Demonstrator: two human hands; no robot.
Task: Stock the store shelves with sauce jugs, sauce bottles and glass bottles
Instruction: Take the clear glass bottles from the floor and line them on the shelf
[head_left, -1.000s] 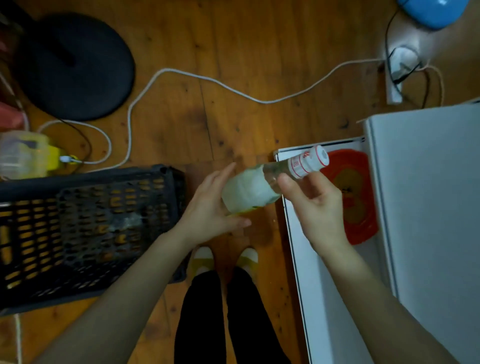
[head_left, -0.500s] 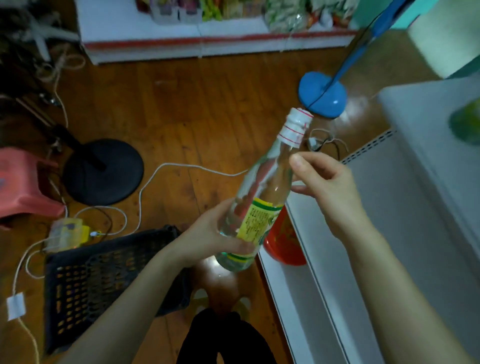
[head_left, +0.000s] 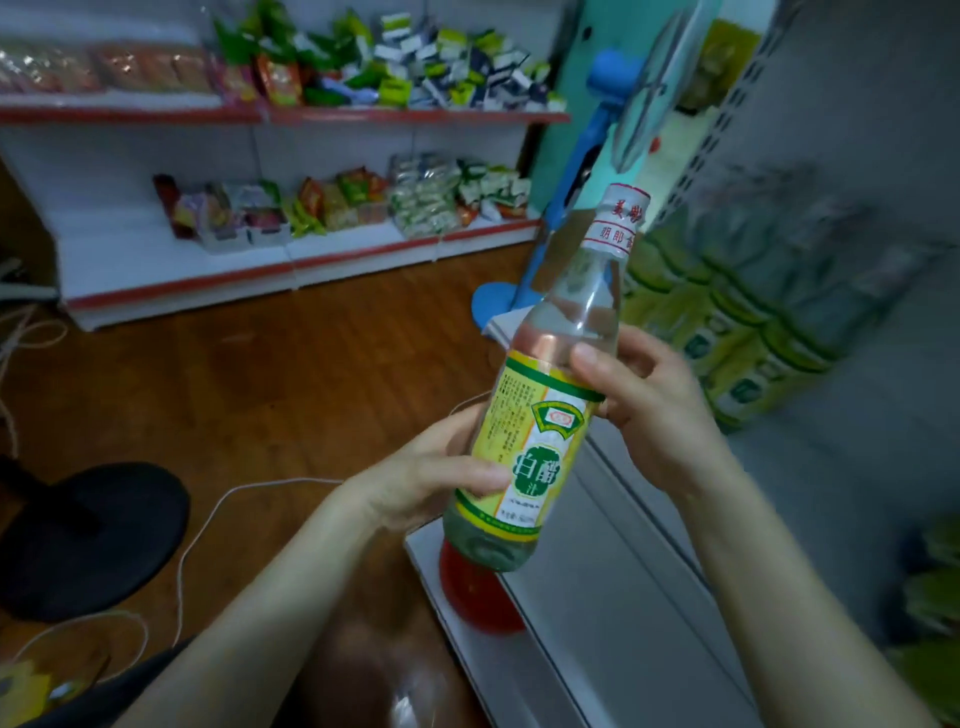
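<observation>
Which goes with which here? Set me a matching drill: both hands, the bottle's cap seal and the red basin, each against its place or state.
Things:
1. left hand
2. right hand
3. cap seal
4. red basin

Place or state:
A. white with red print
B. on the low white shelf
C. grips the glass vinegar bottle low on its label
D. grips that bottle at the label's top edge

Pairs: 1-C, 2-D, 3-A, 4-B
</observation>
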